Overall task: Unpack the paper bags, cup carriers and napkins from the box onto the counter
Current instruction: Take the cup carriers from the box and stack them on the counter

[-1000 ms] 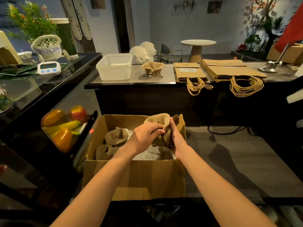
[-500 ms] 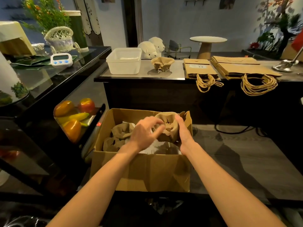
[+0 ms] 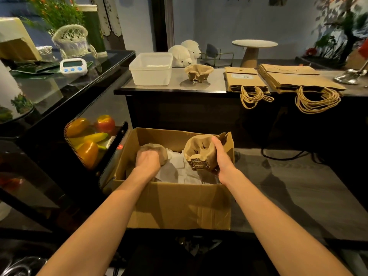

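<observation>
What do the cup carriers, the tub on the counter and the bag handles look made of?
The cup carriers look like moulded paper pulp: matte tan, fibrous, soft-edged. The tub seems translucent white plastic, smooth with a faint sheen. The handles appear to be twisted paper cord, tan and ropey, though possibly twine.

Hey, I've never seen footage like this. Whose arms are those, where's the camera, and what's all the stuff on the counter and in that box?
There is no machine here. These are a person's two bare arms, filmed by one wide-angle camera worn on their head, looking forward and down. The right hand grips a stack of cup carriers at the right side of the open cardboard box. The left hand is on another carrier inside the box, but blur hides the grip. White napkins lie in the box. On the counter beyond sit a white tub, one cup carrier and two piles of paper bags.
</observation>
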